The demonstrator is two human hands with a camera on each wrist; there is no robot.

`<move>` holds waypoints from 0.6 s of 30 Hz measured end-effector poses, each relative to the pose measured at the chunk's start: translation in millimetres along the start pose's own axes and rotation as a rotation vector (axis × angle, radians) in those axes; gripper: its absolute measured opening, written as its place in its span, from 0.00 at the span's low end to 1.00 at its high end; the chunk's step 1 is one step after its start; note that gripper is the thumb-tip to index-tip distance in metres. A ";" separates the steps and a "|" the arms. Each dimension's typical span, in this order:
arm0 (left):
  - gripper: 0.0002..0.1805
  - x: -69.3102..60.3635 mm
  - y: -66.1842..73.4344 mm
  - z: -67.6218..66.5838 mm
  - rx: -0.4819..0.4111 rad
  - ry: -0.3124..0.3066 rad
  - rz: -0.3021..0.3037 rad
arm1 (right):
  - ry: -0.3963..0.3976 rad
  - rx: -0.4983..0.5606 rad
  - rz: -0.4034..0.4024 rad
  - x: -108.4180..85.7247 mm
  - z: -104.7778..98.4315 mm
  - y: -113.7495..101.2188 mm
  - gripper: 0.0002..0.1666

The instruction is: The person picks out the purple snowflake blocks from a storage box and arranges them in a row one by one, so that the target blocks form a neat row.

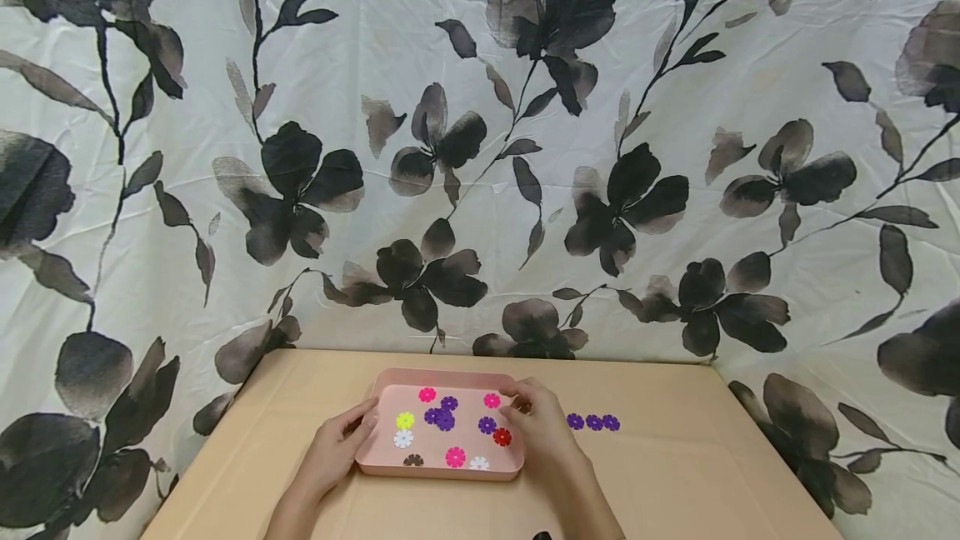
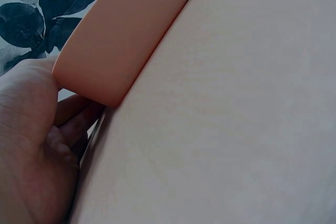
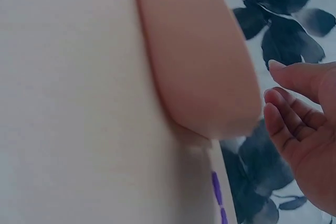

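Observation:
A pink tray (image 1: 442, 471) lies on the table with several small flower-shaped pieces in it: pink (image 1: 455, 457), purple (image 1: 445, 420), yellow (image 1: 405, 420), white (image 1: 403, 438), red (image 1: 502, 437) and brown (image 1: 413, 460). My left hand (image 1: 337, 444) grips the tray's left side, thumb at the rim and fingers beside the corner. At the tray's right rim is my right hand (image 1: 543, 427), its fingers loosely bent over the edge. The right wrist view shows those fingers (image 3: 286, 116) apart from the tray wall (image 3: 199, 61), nothing visible between them.
Three purple flower pieces (image 1: 594, 422) lie in a row on the tan table (image 1: 675, 465), right of the tray. A white cloth with dark flowers (image 1: 465, 190) hangs behind the table. A small black object (image 1: 542, 536) shows at the bottom edge.

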State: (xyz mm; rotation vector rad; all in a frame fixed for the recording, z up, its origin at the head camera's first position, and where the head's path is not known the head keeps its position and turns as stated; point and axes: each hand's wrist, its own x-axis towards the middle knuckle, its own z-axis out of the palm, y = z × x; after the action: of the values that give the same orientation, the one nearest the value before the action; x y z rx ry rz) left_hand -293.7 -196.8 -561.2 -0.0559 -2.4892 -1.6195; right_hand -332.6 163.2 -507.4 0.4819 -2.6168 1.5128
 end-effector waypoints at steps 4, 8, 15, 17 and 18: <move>0.26 0.4 0.0 0.2 0.001 0.001 -0.004 | -0.047 -0.095 -0.058 -0.2 14.1 0.4 0.14; 0.26 0.5 0.1 0.0 0.000 0.000 -0.004 | -0.066 -0.247 -0.154 0.1 26.8 2.4 0.13; 0.25 0.6 0.2 -0.2 0.005 -0.002 -0.001 | -0.058 -0.443 -0.245 -0.1 39.3 6.2 0.11; 0.25 0.6 0.5 -0.2 0.003 -0.004 0.001 | -0.056 -0.505 -0.263 -0.4 41.7 7.4 0.11; 0.25 0.5 0.7 -0.3 0.003 -0.004 0.003 | -0.053 -0.538 -0.276 -0.5 42.6 7.8 0.11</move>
State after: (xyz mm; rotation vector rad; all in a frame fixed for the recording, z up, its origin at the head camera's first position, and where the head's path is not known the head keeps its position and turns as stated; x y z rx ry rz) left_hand -294.1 -196.9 -560.4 -0.0625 -2.4934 -1.6168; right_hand -330.9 130.5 -535.7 0.7816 -2.6970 0.6858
